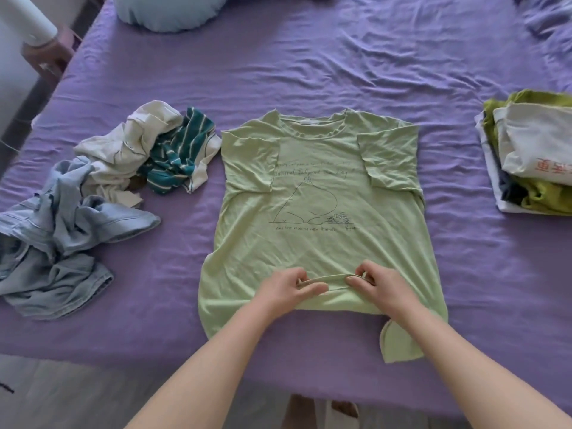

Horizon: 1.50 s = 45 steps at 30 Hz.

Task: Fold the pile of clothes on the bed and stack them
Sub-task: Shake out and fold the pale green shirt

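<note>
A light green T-shirt with a line drawing lies face up in the middle of the purple bed, both sleeves folded inward. My left hand and my right hand pinch a raised fold of its lower part, close together near the hem. Left of the shirt lies the unfolded pile: a cream garment, a teal striped garment and a crumpled light blue denim piece. At the right edge sits a stack of folded clothes, white and olive green.
The purple sheet stretches far behind the shirt. A pale blue pillow lies at the top. The bed's near edge runs across the bottom, with grey floor below it. A wooden stand is at the upper left.
</note>
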{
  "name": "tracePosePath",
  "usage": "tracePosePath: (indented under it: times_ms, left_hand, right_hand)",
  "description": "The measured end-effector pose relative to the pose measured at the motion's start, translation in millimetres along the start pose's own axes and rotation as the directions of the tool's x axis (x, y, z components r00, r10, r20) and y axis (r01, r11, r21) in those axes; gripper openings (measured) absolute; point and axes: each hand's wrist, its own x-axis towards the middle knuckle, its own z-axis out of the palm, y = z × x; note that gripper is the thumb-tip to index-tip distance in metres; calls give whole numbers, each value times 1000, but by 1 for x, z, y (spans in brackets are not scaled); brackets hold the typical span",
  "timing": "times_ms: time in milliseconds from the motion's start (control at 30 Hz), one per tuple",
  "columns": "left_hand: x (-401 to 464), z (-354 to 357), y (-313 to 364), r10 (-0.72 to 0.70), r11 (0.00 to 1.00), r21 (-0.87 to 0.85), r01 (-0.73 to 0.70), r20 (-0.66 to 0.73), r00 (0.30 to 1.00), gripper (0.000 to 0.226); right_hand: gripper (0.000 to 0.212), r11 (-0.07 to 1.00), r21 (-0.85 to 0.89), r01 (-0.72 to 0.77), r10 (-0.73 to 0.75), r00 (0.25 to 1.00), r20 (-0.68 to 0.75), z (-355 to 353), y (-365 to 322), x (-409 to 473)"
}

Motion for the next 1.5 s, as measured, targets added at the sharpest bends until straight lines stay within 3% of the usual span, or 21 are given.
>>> tracePosePath:
  times_ms: [100,167,267,333,400,467,567,633,800,933,1100,1200,1400,1500]
  left_hand:
    - [25,-34,-1,21,992,-123,-15,44,999,34]
    - [44,-58,1,67,952,-300,-63,5,998,27]
    - [75,-97,9,122,898,-423,-124,-32,992,18]
    - [97,-121,15,149,882,-451,-133,-1,989,14]
    - [119,-145,19,169,895,-431,-120,76,983,23]
    - [139,-165,21,185,945,-299,-130,166,969,39]
    - [164,-181,23,209,969,-171,-177,193,958,47]
    - [177,-187,25,220,958,-223,-178,182,958,44]
    - [207,-204,27,236,887,-444,-130,191,953,33]
    - [224,-207,33,206,834,-538,-121,100,973,13]
    - [243,-194,38,-24,824,-566,-16,-63,998,2]
    - [253,-198,36,-60,907,-420,-28,-195,979,10]
    - [300,-231,54,-43,948,-309,-80,-371,928,8]
    - [328,-228,70,-27,997,-78,-13,-487,873,21]
  right_hand:
    - [26,997,70,-36,41,997,-68,-25,-9,29]
    - [28,990,135,-43,57,993,-99,-40,-18,52]
    - [32,962,272,-37,73,990,-124,-65,-38,88]
    - [33,959,283,-21,56,991,-118,-83,-52,110]
    - [29,980,200,-4,16,998,-60,-97,-61,129]
    - [33,991,132,-4,0,1000,31,-106,-65,146]
    - [37,984,180,-19,2,996,93,-113,-67,165]
    - [35,979,202,4,-16,998,56,-117,-67,176]
    - [18,884,468,-13,11,1000,8,-133,-60,202]
    - [11,850,524,-56,70,998,-8,-140,-53,222]
    - [21,957,291,-23,10,999,45,-143,-44,243]
    - [22,967,252,-19,9,999,40,-150,-37,256]
    - [5,860,510,-19,110,983,-149,-175,-51,318]
    - [15,917,397,-50,144,967,-212,-175,-49,345]
